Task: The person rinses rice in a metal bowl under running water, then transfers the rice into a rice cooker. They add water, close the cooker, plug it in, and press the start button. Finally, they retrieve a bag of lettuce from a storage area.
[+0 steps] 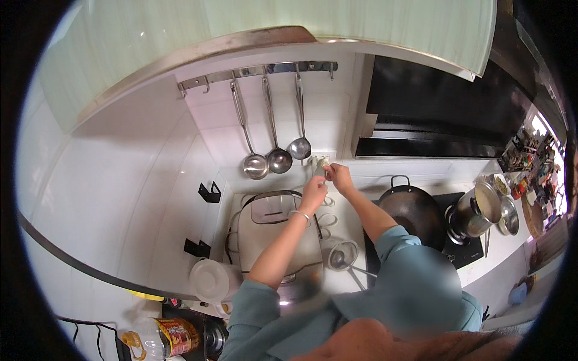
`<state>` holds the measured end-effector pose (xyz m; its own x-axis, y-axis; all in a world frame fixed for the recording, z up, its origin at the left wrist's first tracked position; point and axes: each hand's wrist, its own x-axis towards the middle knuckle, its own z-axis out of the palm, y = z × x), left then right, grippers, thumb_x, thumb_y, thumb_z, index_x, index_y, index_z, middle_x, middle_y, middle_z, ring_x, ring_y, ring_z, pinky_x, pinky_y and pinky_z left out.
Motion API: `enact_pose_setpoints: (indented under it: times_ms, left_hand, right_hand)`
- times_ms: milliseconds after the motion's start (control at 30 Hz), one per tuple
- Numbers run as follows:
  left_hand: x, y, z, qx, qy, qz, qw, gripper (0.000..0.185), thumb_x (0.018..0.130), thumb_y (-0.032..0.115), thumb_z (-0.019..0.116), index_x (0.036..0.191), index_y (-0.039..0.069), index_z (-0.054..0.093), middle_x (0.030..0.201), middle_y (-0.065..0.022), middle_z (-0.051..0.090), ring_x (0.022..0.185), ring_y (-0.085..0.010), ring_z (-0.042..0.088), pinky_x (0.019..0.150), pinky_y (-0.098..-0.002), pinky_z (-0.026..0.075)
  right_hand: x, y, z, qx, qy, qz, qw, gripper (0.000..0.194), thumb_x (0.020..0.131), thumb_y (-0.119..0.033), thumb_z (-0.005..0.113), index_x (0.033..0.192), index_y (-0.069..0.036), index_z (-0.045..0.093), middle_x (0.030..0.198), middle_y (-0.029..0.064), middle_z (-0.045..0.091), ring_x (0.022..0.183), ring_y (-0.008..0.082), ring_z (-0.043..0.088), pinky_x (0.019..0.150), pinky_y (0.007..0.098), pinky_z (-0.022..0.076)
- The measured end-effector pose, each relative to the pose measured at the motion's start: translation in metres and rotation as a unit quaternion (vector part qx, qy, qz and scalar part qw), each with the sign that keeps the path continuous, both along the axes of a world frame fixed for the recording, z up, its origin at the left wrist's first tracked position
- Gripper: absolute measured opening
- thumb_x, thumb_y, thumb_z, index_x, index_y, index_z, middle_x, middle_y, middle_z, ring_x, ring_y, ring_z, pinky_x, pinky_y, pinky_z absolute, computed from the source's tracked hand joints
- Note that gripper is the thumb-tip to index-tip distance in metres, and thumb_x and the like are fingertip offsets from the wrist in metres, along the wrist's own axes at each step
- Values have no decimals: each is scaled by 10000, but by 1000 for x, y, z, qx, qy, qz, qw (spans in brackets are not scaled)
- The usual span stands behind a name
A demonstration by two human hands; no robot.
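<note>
Both arms reach over the counter to a white wall socket (321, 157) below the hanging ladles. My left hand (314, 193), with a pale bracelet at the wrist, has its fingertips pinched at the lower end of a pale plug (319, 168). On its right side my right hand (339, 177) grips the same plug with thumb and fingers. The fingers partly cover it, so how far it sits in the socket is unclear. White cable (328, 219) loops on the counter below. Left of it a cream rice cooker (257, 241) stands under my left forearm.
A wok (402, 203) and a steel pot (478, 210) stand on the hob to the right. A strainer (343, 255) with a ladle lies beside the rice cooker. Several utensils hang from a rail (257, 71). A white jug (212, 282) and oil bottle (158, 338) are lower left.
</note>
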<state>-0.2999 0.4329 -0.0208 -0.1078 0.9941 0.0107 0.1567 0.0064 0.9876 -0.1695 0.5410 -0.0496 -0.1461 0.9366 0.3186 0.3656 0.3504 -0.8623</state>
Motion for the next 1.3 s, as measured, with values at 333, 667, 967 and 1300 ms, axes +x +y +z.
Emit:
enact_pose_setpoints:
  times_ms: [333, 667, 967, 1300]
  left_hand:
    - [30, 69, -6, 85, 53, 54, 993, 219, 833, 93, 580, 1023, -16, 570, 861, -159, 653, 852, -295, 661, 759, -412, 513]
    - [98, 97, -31, 60, 83, 173, 979, 566, 949, 236, 524, 1279, -205, 394, 1205, -344, 562, 1111, -429, 608, 927, -445, 510]
    - [151, 168, -67, 56, -26, 197, 978, 558, 918, 273, 501, 1265, -159, 441, 1225, -329, 527, 1175, -396, 550, 988, -417, 462]
    - [60, 98, -36, -55, -72, 63, 994, 503, 891, 261, 574, 1262, -74, 521, 1191, -166, 612, 1081, -278, 602, 930, -407, 490]
  right_hand:
    - [4, 7, 7, 68, -21, 24, 997, 255, 930, -166, 653, 782, 42, 664, 697, 171, 660, 621, 208, 637, 547, 368, 510]
    - [29, 37, -18, 91, -90, 64, 990, 247, 826, -243, 692, 846, 2, 673, 795, 241, 663, 737, 434, 623, 663, 445, 495]
    - [70, 108, -85, 187, -80, 7, 979, 273, 870, -277, 658, 805, -17, 711, 858, 226, 717, 812, 398, 676, 723, 486, 511]
    - [11, 38, -28, 59, -72, 134, 987, 198, 853, -204, 702, 925, -20, 702, 862, 187, 728, 755, 360, 692, 695, 382, 537]
